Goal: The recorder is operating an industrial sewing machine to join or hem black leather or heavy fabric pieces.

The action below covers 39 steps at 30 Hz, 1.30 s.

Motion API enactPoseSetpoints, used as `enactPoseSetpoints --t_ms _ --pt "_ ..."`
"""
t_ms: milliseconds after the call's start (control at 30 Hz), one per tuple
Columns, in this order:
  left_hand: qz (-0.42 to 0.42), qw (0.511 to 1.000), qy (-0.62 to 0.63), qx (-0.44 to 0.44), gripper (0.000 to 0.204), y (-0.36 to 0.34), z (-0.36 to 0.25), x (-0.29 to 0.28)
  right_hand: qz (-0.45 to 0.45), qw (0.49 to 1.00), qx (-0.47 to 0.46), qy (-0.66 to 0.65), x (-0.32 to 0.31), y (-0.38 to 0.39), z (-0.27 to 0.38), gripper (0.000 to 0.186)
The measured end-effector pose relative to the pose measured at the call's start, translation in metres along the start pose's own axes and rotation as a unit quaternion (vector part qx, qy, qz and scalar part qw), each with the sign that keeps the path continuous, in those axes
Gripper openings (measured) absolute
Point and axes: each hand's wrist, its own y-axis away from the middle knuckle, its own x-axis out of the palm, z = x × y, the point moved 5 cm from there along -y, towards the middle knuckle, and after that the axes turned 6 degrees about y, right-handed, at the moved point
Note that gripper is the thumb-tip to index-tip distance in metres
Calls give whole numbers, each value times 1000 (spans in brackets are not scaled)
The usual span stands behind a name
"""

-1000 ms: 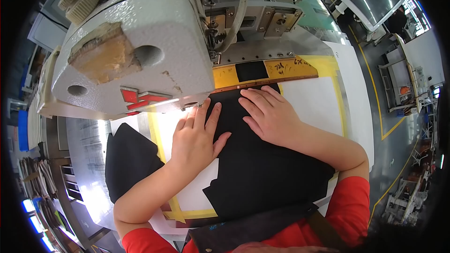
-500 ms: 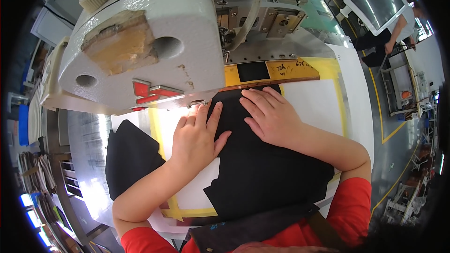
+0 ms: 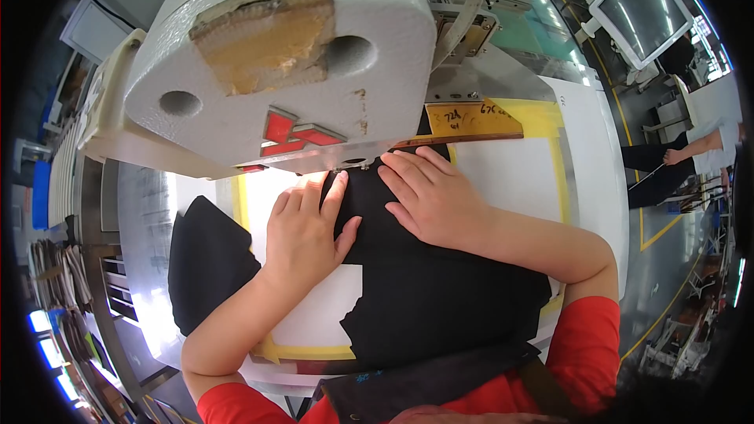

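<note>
A large piece of black fabric (image 3: 440, 298) lies flat on the white, yellow-taped work surface (image 3: 514, 180), its far end running under a sewing machine head (image 3: 314, 86). My left hand (image 3: 306, 228) rests on the fabric's left edge with fingers stretched forward; their tips come close under the machine head. My right hand (image 3: 432, 200) lies spread flat on the fabric, just short of an amber clamp plate (image 3: 479, 119) with handwriting on it. Neither hand grips anything. The machine head hides the needle area.
A second black fabric piece (image 3: 208, 267) lies at the left on the shiny metal table (image 3: 145, 267). A tilted monitor (image 3: 640, 12) stands at the far right. Beyond the table, a person (image 3: 691, 153) is in the aisle. Racks with stacked sheets (image 3: 59, 283) stand far left.
Both hands have shifted slightly left across the picture along with the fabric. The machine head appears further right and covers more of the amber plate. The person in the aisle has come nearer.
</note>
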Motion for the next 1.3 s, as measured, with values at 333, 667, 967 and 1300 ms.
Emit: enactPoseSetpoints --t_ms 333,667,967,1300 --pt "-13 1000 -9 -21 52 -4 -9 -2 -17 999 -36 36 -5 8 -4 47" --pt "-26 998 -25 -48 47 -7 -16 -2 -16 999 -24 25 -14 26 -24 48" --pt "-26 997 -51 -43 46 -7 -25 2 -5 999 -4 35 -20 50 -40 44" --pt "-33 998 39 26 58 -29 -56 25 10 1000 19 12 -19 51 -46 41"
